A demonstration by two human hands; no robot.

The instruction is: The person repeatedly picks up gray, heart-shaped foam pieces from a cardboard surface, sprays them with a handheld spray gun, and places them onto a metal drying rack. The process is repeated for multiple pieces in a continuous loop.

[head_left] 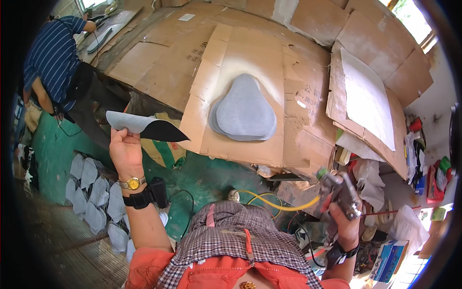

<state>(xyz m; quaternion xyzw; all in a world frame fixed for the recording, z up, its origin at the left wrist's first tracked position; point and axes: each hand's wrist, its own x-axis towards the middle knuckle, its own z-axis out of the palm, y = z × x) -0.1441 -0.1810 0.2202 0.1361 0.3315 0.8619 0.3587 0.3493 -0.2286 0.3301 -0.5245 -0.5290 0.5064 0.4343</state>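
Observation:
My left hand (126,153) is closed on the edge of a curled sheet (130,122), grey on one face and black on the other, held up left of the table's front edge. In my right hand (344,225), at the right, is a spray gun (342,190) with a yellow hose (293,208) running from it. A stack of grey rounded-triangular sheets (245,108) lies on a cardboard piece (211,72) on the table, its layers slightly offset. Pale overspray rings the stack on the cardboard.
Grey pieces (98,190) lie spread on a mesh rack at lower left. A person in a striped shirt (55,53) works at the table's far left. A white sheet (368,98) rests on raised cardboard at right. Bags and boxes (387,260) crowd the right side.

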